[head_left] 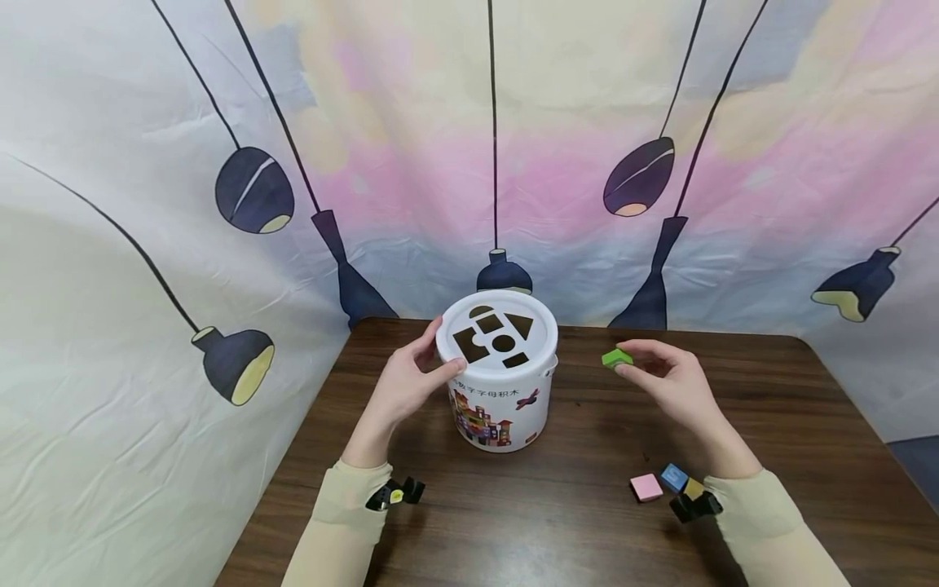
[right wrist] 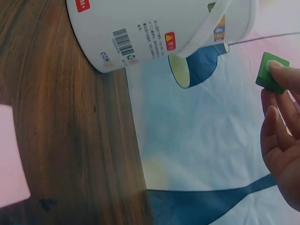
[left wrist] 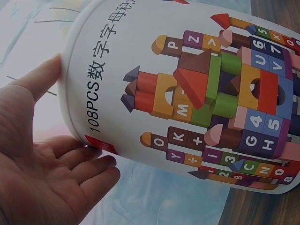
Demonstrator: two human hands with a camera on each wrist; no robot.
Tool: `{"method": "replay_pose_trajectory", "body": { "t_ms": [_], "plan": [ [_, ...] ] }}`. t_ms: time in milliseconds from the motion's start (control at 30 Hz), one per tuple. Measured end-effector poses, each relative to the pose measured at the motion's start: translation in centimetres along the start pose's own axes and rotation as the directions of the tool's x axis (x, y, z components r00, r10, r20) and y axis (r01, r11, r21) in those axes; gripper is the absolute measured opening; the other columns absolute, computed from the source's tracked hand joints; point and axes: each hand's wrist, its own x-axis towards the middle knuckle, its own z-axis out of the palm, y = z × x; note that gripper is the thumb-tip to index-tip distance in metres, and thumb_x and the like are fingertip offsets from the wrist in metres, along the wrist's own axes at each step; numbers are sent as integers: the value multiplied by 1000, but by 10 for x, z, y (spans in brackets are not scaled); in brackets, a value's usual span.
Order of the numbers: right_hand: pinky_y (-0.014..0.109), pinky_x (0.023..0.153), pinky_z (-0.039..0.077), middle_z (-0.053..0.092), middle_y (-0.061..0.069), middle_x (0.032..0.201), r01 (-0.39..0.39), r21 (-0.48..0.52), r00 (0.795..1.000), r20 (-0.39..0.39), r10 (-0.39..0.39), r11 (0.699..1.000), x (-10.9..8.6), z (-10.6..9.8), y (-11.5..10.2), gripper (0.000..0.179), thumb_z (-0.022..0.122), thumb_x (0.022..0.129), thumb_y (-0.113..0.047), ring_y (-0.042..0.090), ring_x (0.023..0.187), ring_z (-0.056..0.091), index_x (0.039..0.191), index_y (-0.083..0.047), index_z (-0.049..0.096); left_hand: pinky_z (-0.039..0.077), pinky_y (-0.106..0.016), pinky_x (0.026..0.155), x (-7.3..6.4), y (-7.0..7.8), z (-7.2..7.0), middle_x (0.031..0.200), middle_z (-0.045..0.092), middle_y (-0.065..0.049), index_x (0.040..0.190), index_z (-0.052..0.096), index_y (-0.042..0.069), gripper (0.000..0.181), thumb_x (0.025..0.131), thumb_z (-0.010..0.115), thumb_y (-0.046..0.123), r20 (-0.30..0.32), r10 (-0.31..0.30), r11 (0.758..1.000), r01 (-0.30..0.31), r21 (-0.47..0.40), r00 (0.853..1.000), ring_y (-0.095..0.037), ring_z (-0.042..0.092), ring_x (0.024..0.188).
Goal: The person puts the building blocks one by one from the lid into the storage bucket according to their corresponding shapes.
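A white lidded bucket point(head_left: 502, 408) stands upright on the table, its side printed with colourful toy blocks. Dark cut-out shapes show in its lid point(head_left: 539, 346). My left hand point(head_left: 411, 375) holds the bucket at the left of its lid rim, thumb toward the near side and fingers round the edge; in the left wrist view the hand point(left wrist: 51, 154) is beside the rim. Off to the bucket's right, my right hand point(head_left: 675, 387) pinches a small green block point(head_left: 616, 358) in the air. The right wrist view shows this green block point(right wrist: 271, 72) between thumb and fingers.
Near my right wrist lie a pink block point(head_left: 646, 487), a blue block point(head_left: 673, 477) and a yellow block point(head_left: 693, 488), the last partly hidden by the wrist camera. Behind the brown wooden table point(head_left: 572, 522) hangs a cloth point(head_left: 557, 187) painted with lamps.
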Motion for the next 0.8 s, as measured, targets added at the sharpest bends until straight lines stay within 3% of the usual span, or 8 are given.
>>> {"method": "replay_pose_trajectory", "body": {
  "t_ms": [133,433,800],
  "plan": [
    [27,64,56,77,-1,107,17,7,1000,18,-17,1000,3,5,-5,32,81,99,-15,26,83,71,130,-7,76,45,-56,114,-1,-1,0,169,39,-4,167,39,19,84,96,84,30,-4,-4,1000,4,-6,1000,-24,46,149],
    [25,66,57,77,5,106,71,64,997,29,-73,995,6,16,-23,31,81,97,-8,15,83,71,128,-9,78,47,-52,113,-3,-4,3,168,41,-5,167,40,20,84,96,84,31,-1,-8,1000,8,8,1000,-25,49,147],
    [28,73,61,76,5,115,120,129,986,99,-133,984,26,32,-44,27,80,98,-9,20,90,74,125,-13,79,43,-54,117,-1,-3,1,169,39,-2,166,40,21,84,96,84,33,-10,-2,1000,2,9,1000,-23,43,151]
  ]
}}
